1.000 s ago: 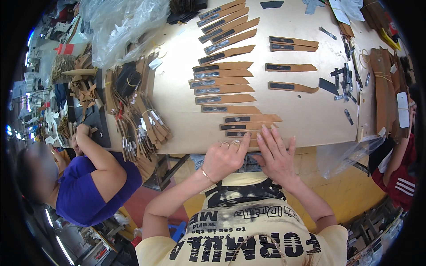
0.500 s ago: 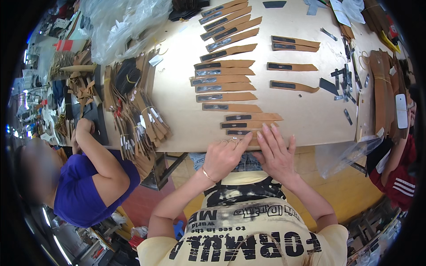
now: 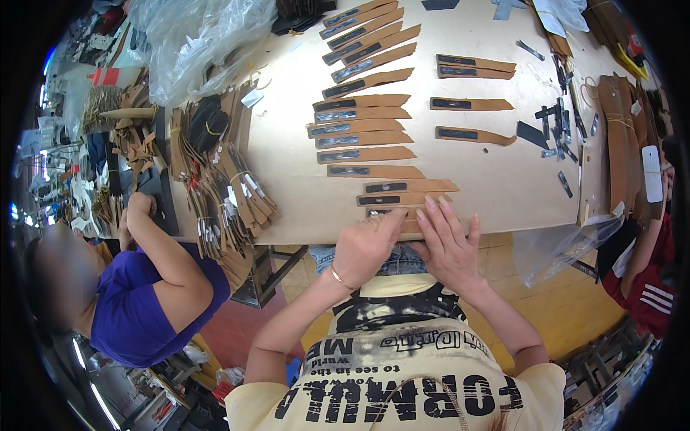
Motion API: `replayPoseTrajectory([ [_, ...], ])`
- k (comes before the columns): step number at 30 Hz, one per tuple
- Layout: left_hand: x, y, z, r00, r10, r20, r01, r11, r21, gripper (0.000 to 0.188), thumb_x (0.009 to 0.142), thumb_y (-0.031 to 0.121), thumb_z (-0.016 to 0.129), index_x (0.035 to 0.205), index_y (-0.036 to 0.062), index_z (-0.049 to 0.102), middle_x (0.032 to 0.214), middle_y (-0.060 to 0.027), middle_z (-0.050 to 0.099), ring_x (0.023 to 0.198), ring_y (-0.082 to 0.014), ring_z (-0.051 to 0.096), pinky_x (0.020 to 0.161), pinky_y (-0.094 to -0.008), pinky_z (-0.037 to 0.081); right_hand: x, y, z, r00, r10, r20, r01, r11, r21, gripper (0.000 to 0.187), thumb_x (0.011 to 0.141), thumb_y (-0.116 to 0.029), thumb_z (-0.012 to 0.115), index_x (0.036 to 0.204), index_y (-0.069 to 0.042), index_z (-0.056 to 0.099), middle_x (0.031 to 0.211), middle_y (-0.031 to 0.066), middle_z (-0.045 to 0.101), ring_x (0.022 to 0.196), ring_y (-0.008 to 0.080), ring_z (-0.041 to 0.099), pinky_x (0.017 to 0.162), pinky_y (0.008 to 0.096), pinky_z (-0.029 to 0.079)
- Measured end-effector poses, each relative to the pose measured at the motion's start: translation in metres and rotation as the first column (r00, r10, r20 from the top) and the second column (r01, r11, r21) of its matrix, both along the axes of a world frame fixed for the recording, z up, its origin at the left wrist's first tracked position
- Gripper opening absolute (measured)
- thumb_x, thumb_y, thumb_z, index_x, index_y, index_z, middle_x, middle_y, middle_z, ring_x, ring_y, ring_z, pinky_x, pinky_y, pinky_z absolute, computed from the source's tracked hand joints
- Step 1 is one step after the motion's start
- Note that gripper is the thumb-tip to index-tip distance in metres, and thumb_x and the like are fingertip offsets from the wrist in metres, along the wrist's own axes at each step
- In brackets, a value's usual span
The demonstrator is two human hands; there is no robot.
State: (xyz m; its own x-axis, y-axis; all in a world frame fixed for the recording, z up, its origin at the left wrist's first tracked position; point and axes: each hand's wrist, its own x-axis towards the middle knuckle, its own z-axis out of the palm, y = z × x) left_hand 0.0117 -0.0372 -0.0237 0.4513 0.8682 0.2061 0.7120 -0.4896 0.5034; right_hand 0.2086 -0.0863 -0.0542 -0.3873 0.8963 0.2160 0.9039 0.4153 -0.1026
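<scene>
At the table's near edge, a brown leather-like strip (image 3: 411, 226) with a black patch at its left end lies partly under both my hands. My right hand (image 3: 449, 244) rests flat on the strip's right part, fingers stretched out and slightly apart. At the patch end, my left hand (image 3: 366, 248) has its fingers bent and closed, the index finger pointing down onto the strip. Whatever those fingers may pinch is hidden. Just beyond lie two similar strips, a nearer one (image 3: 424, 200) and a farther one (image 3: 420, 186), also with black patches.
A long column of patched strips (image 3: 374, 125) runs away from me, with several more (image 3: 489, 105) to its right. Small dark pieces (image 3: 546, 126) lie scattered farther right. Strip bundles (image 3: 237, 194) and clear plastic (image 3: 208, 50) sit left. A person in purple (image 3: 158, 309) works at left.
My left hand has shifted slightly, its index finger drawing back and bending over the nearest strip's patch. The right hand stays nearly in place. The view has tilted a little.
</scene>
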Motion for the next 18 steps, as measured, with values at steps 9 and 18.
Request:
replayPoseTrajectory([
  [9, -0.033, 0.006, 0.021, 0.112, 0.82, 0.562, 0.035, 0.562, -0.827, 0.014, 0.104, 0.022, 0.049, 0.1, 0.0094, 0.051, 0.078, 0.0036, 0.044, 0.056, -0.0079, 0.03, 0.053, -0.0235, 0.027, 0.001, 0.002, 0.0, 1.0, 0.012, 0.001, -0.012, 1.0, 0.009, 0.051, 0.098, -0.041, 0.059, 0.143, -0.017, 0.056, 0.153, 0.0004, 0.05, 0.145, 0.0186, 0.041, 0.124, 0.0546, 0.004],
  [18, -0.048, 0.017, 0.017, -0.027, 0.715, 0.698, 0.331, 0.665, -0.669, 0.038, 0.101, 0.025, 0.046, 0.067, 0.0142, 0.034, 0.061, 0.0009, 0.037, 0.05, -0.011, 0.028, 0.052, -0.0282, 0.027, 0.004, 0.003, 0.007, 0.999, 0.033, -0.023, -0.034, 0.998, -0.051, 0.049, 0.101, -0.043, 0.055, 0.141, -0.015, 0.057, 0.152, 0.0024, 0.052, 0.143, 0.0206, 0.043, 0.123, 0.0562, 0.002],
])
